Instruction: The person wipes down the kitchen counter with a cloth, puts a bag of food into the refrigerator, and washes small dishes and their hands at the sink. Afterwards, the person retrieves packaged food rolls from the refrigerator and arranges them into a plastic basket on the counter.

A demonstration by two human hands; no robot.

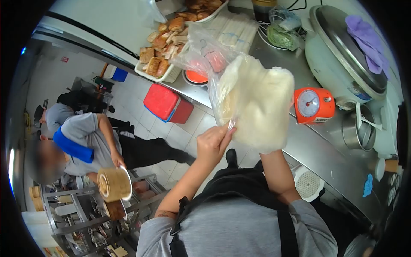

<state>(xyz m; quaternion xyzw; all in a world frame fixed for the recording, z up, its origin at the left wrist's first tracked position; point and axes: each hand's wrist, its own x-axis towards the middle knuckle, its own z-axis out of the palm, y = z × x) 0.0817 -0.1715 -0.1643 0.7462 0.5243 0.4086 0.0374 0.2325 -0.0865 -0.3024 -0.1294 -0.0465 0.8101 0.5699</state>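
Observation:
My left hand pinches the lower left edge of a clear plastic bag, fingers closed on the gathered film. The bag is held up in front of me and bulges with something pale and soft-looking whose kind I cannot make out. My right forearm reaches up to the bag's lower right side. The right hand itself is hidden by the bag, so its fingers do not show. Just right of the bag, an orange dial scale stands on the steel counter.
Behind the bag are a white basket of browned meat pieces and an orange bowl. A large lidded cooker and a metal pot stand rightward. A red cooler sits on the floor. A person carries bamboo steamers at left.

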